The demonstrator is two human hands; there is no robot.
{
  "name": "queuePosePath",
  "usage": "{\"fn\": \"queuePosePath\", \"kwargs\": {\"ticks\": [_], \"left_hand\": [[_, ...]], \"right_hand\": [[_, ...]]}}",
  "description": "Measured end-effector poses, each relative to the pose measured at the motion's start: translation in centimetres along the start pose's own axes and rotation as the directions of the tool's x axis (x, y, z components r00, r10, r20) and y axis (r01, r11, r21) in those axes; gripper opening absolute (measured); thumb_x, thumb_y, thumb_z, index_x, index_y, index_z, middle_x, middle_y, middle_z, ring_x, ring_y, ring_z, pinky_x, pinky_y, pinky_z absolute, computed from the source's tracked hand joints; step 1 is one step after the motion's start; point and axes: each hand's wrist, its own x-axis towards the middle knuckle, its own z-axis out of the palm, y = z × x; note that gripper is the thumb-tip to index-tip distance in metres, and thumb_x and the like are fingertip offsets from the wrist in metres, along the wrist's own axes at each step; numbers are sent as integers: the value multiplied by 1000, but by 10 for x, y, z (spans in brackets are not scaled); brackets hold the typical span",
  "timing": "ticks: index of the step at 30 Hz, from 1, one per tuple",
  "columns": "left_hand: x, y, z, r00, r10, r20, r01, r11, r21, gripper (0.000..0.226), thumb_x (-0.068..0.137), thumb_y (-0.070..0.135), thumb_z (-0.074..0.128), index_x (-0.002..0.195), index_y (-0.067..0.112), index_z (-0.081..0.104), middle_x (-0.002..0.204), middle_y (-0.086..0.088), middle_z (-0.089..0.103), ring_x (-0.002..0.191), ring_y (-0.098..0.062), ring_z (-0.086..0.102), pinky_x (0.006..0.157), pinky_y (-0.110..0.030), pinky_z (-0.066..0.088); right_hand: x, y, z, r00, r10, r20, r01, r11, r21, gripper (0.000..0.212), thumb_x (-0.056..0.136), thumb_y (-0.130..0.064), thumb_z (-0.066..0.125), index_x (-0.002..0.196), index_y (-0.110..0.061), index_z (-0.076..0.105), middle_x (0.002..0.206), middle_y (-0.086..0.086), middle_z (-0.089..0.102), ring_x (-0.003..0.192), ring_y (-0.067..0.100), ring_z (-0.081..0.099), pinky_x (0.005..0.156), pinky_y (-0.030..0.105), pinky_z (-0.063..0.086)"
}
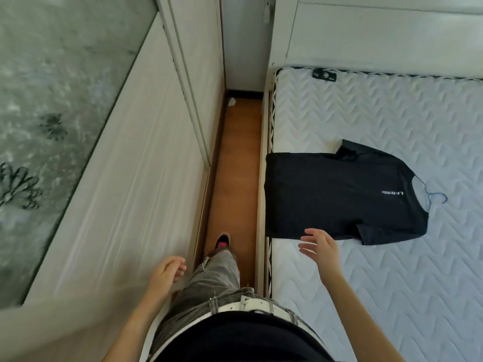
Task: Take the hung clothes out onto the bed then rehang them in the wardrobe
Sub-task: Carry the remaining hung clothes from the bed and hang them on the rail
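Black "LI-NING" T-shirt [337, 197] on hanger [432, 195], quilted mattress [366, 113].

We recorded: a narrow strip of orange-brown wooden floor [235, 163], lying between a white wardrobe door [136, 178] with a frosted, flower-patterned glass panel [52, 87] and a bed [392, 113] topped in white chevron quilting; a white panelled headboard [379, 35]; black skirting [244, 94] at the far end.

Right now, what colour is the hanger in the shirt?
Blue hanger, in the black shirt; head view.
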Motion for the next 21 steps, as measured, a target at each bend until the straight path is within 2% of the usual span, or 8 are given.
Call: {"fn": "queuePosePath", "kwargs": {"ticks": [4,7,13,16,19,21], "left_hand": [[81,59,17,998,-10,61,9,1000,21,23,99,9,45,87,9,64,84,-12,64,79,-24,58,70,-29,47],[155,132,30,990,45,134,-56,996,75,23,99,10,45,89,11,65,83,-9,65,78,-22,59,67,-26,46],[266,297,71,926,155,344,-252,932,259,24,99,15,45,88,18,67,85,-5,68,80,-20,62,74,-31,48],[303,359,115,857,164,489,-369,858,358,24,99,17,45,88,18,67,85,-5,69,81,-20,62,71,-28,47],[328,409,176,757,159,633,-521,731,440,24,101,21,43,94,19,66,89,-1,69,85,-17,64,72,-24,47],[336,438,226,687,138,714,-605,653,456,23,100,21,44,93,22,66,89,0,70,87,-17,65,74,-27,49]], "right_hand": [[68,-32,23,997,20,-70,-15,998,67,24,99,-17,45,99,-8,68,91,20,69,81,33,69,73,38,58],[108,-55,35,987,63,-149,-44,991,129,25,99,-17,46,99,-7,69,91,21,68,83,35,68,77,42,58],[142,-94,43,946,143,-290,-69,966,251,25,100,-11,43,100,-3,67,89,22,66,77,33,66,64,31,59],[147,-99,40,895,224,-387,-84,934,347,25,100,-10,43,100,-2,67,88,22,67,75,32,66,63,31,59],[155,-97,27,837,270,-476,-64,912,405,26,100,-10,42,99,-4,68,87,22,67,74,31,67,65,33,56],[163,-97,12,794,298,-531,-48,900,434,27,100,-10,41,98,-5,68,87,21,67,74,30,67,65,32,55]]}}
